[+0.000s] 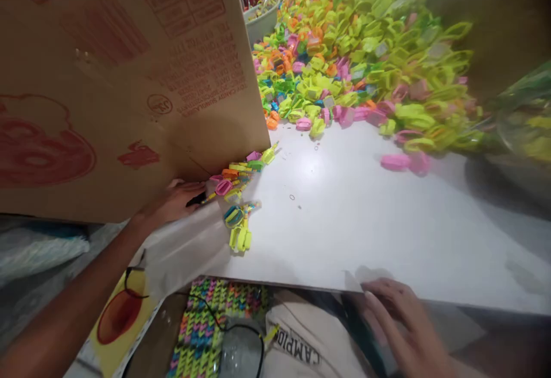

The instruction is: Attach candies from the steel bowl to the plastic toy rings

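My left hand (pixel 174 203) reaches to the table's left side, against the foot of the cardboard box. Its bent fingers close around a small black thing (pixel 197 199) that I cannot make out. Right beside it lies a row of small bright plastic toys, among them a pink one (pixel 224 186) and yellow ones (pixel 240 239). Below the hand a clear plastic bag (pixel 189 249) hangs over the table edge. My right hand (pixel 398 315) is at the front edge of the white table (pixel 344 217), blurred, with fingers loosely bent and apart; I see nothing held in it.
A tall cardboard box (pixel 206 91) with red print stands at the left. Across the back spreads a large heap of yellow, pink, orange and green toys (pixel 344 62). Two pink toys (pixel 404 162) lie nearer. A white tub (pixel 262 22) stands behind; a clear bag (pixel 529 119) sits at right.
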Demonstrator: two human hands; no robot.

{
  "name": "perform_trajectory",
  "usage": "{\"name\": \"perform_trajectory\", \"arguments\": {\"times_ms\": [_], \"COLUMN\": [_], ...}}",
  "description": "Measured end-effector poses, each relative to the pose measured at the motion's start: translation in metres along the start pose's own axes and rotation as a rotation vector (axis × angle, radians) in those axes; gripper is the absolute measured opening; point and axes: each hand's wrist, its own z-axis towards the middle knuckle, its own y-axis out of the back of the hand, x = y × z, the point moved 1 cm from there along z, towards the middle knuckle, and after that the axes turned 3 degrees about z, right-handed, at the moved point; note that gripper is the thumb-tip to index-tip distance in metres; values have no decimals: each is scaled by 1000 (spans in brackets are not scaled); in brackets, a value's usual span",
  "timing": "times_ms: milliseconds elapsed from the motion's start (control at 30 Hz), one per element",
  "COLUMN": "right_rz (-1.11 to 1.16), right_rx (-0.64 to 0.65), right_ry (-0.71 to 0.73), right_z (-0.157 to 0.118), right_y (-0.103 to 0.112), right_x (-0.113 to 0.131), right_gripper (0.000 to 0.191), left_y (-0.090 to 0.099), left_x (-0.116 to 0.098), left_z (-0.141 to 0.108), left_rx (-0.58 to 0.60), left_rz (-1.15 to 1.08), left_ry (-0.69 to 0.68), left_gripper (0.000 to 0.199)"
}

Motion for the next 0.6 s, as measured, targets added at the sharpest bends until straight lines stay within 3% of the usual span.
{"name": "perform_trajectory", "arguments": {"times_ms": [200, 333, 467, 600], "right_rz": [31, 15, -68, -264], "right_rx": [3, -64, -230, -411], "right_ry": [-8, -10, -17, 6], "right_z": [-4, -6, 6, 35], "right_y": [1, 13, 48, 112], "right_x": [7, 5, -1, 4], "right_gripper": [29, 29, 29, 35], "left_y": [8, 9, -2, -24], "left_x": [-17, -36, -83, -149], "left_z": [-3, -15, -39, -45], "left_rx": [-22, -148, -322, -483], "left_rz": [-5, 6, -51, -345], "left_ry": [51, 179, 233, -8], "left_gripper": [51, 47, 48, 40]}}
